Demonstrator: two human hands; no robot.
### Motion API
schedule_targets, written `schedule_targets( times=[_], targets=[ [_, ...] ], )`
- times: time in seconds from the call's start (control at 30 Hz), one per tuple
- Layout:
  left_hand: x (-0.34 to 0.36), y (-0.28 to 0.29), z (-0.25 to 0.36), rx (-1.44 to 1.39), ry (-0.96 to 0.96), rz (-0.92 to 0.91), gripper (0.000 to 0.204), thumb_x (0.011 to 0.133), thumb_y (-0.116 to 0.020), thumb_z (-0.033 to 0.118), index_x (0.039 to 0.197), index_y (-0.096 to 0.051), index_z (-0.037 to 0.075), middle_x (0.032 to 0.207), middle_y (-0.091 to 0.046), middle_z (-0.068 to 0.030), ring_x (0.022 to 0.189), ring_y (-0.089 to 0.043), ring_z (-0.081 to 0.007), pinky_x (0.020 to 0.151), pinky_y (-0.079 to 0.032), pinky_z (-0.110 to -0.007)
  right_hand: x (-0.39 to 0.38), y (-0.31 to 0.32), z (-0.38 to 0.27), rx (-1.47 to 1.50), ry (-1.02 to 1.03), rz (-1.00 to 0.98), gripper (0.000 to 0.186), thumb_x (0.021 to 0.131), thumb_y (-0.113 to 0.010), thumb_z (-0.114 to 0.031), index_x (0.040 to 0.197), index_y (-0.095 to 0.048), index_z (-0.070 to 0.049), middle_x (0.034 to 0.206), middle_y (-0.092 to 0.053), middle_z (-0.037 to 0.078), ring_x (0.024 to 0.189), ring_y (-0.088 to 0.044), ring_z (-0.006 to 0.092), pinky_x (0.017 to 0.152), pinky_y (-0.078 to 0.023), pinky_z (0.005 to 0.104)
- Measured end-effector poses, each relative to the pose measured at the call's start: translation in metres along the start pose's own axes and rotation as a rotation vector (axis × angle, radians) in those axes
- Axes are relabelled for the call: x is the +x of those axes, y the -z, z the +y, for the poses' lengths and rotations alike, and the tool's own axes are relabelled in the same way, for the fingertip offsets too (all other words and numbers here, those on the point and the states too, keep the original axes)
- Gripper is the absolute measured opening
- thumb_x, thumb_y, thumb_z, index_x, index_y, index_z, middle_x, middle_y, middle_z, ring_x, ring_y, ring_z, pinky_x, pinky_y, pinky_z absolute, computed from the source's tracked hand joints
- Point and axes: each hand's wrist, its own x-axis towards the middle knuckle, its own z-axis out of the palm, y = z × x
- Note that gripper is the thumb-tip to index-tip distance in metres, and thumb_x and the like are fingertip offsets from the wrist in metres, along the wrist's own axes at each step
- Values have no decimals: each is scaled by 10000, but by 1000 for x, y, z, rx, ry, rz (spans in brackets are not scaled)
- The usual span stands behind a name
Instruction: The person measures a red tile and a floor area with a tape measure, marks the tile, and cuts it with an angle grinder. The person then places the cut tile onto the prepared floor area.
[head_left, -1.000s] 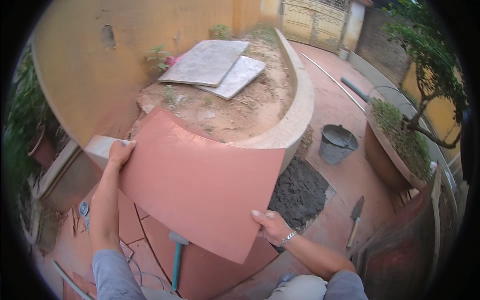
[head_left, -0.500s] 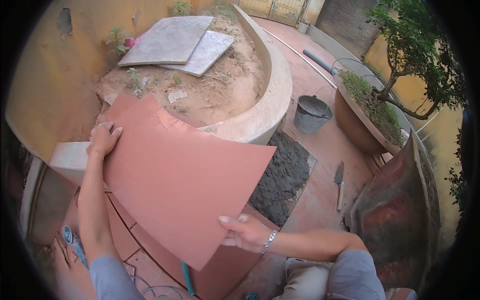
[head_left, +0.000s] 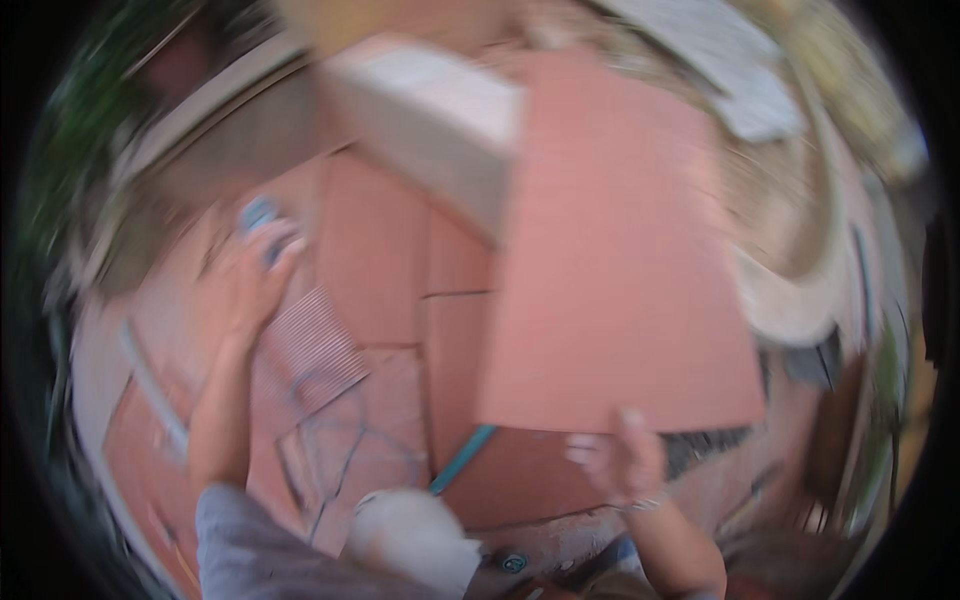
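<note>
A large, thin reddish tile (head_left: 610, 260) with a curved edge tilts up in front of me. My right hand (head_left: 625, 455) grips its lower edge, thumb on top and fingers beneath. Off to the left, my left hand (head_left: 262, 265) is over a blue angle grinder (head_left: 258, 212) on the floor. Its fingers lie across the tool's body but are smeared by motion, so their grip is unclear. Close to that hand is a ribbed reddish tile piece (head_left: 315, 350). Dark wet mortar (head_left: 700, 448) shows past the tile's lower right edge; the tile hides the rest.
Laid red floor tiles (head_left: 370, 250) spread between my hands. A cable (head_left: 350, 450) loops over them, near a teal bar (head_left: 463, 460). The curved planter wall (head_left: 790, 300) borders the right, with grey slabs (head_left: 735, 70) inside. A grey pipe (head_left: 152, 385) lies far left.
My view has swung left. My left hand has let go of the tile's far-left edge and moved to the angle grinder. My right hand still holds the tile.
</note>
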Motion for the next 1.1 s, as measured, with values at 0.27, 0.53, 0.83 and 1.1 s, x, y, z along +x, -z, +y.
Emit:
schedule_targets(
  times=[0.27,0.53,0.83,1.1],
  targets=[
    [-81,-5,-187,119,589,-27,506,892,-740,309,1244,-677,-49,1240,-686,-270,1185,-651,-403,1035,-500,-431,12,-15,1,-273,171,295,565,1015,-555,-526,1335,-551,-60,1032,-724,100,700,-696,234,558,-598,388],
    [-61,-72,-265,-205,655,-331,778,859,-751,487,1393,-579,-51,1344,-649,-245,1217,-638,-309,1021,-503,-419,-4,-12,5,-204,193,276,530,999,-616,-439,1384,-540,-83,1264,-684,119,1081,-694,303,857,-590,473],
    [-34,-89,-289,308,531,-172,874,757,-871,302,1443,-492,-84,1463,-544,-253,1337,-521,-406,1158,-379,-426,11,-46,32,-231,211,363,434,1021,-596,-475,1202,-626,-82,959,-721,86,786,-698,174,708,-580,350],
    [-55,-29,-200,-570,858,-197,234,891,-742,127,937,-514,104,723,-471,1,565,-415,-145,513,-306,-301,8,-42,33,-218,184,350,540,995,-611,-552,1229,-619,-65,958,-699,34,818,-677,114,680,-554,281]
  ],
)
